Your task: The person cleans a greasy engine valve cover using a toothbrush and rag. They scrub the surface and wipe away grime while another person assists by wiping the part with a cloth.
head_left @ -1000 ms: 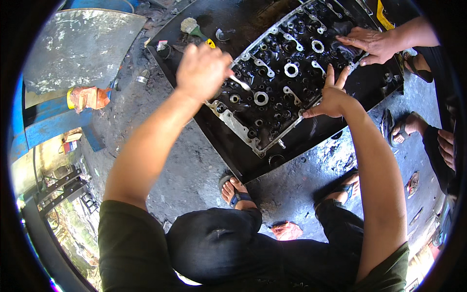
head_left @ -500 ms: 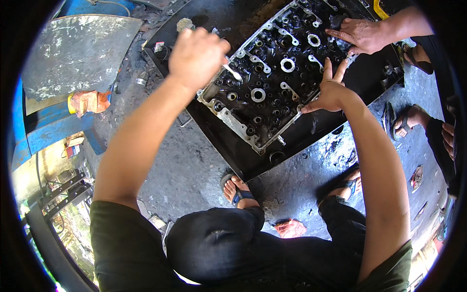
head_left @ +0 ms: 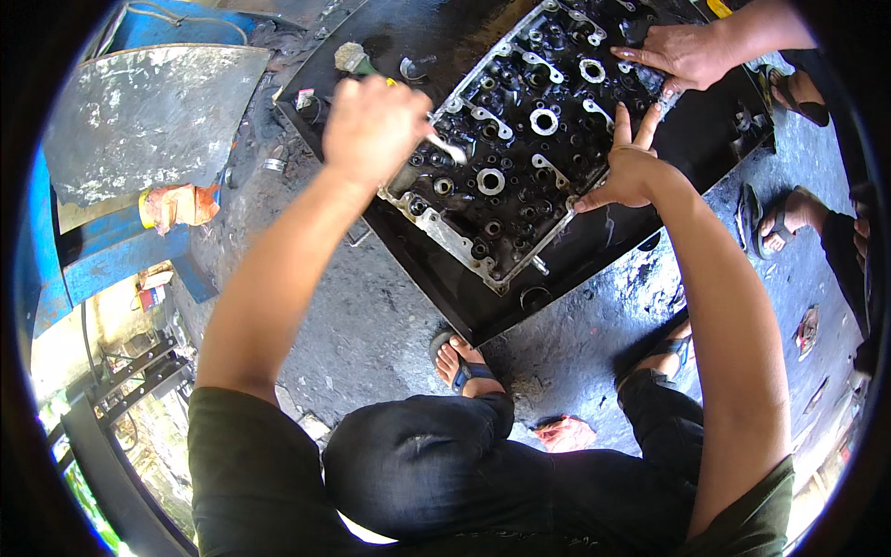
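An oily engine cylinder head, with a pale metal edge and several round ports, lies slanted in a black metal tray. At its left side, my left hand is closed around a slim white tool, whose tip points into the dark recesses; its exact kind is unclear. My right hand rests on the right edge of the cylinder head, thumb and two fingers spread, other fingers partly hidden. A co-worker's hand reaches in from the upper right and touches the far right part of the cylinder head.
A paintbrush with a green handle lies in the tray beyond my left hand. A blue metal frame with a worn grey panel and an orange bag stands left. On the floor are a red scrap and the co-worker's sandalled foot.
My left hand and the white tool's tip have moved slightly toward me, showing more of the paintbrush. My right hand keeps its place on the cylinder head's edge. The view has shifted a little.
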`<action>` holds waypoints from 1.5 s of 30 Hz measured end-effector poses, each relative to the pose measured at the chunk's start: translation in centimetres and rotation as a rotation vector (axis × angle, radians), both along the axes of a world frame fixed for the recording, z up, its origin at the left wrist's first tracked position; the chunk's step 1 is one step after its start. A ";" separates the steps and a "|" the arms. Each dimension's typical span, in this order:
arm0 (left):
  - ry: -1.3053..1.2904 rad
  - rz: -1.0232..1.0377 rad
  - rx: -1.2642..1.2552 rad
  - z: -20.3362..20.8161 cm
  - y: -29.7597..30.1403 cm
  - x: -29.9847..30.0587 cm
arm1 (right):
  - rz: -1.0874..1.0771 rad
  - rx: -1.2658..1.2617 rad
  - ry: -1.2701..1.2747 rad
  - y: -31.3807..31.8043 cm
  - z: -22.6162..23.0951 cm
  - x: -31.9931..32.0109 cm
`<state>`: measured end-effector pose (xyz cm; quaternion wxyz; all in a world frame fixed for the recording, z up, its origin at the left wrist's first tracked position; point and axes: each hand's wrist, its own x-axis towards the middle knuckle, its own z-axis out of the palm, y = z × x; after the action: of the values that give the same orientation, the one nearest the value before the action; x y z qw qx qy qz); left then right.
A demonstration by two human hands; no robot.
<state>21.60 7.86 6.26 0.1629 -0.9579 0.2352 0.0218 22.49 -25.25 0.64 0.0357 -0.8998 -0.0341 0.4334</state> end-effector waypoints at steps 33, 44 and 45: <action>0.227 0.347 -0.307 -11.4 1.7 -22.1 | 0.146 -0.048 -0.041 -0.3 -2.1 0.4; -0.211 0.416 -0.199 6.6 6.4 -8.2 | 0.146 -0.065 0.043 0.4 1.1 0.3; -0.192 0.382 -0.178 5.8 4.6 -6.7 | 0.173 -0.066 0.045 0.4 1.2 0.3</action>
<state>14.87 12.43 12.04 0.0925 -0.9933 0.0340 -0.0598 22.80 -24.83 1.85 -0.0308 -0.8842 -0.0967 0.4559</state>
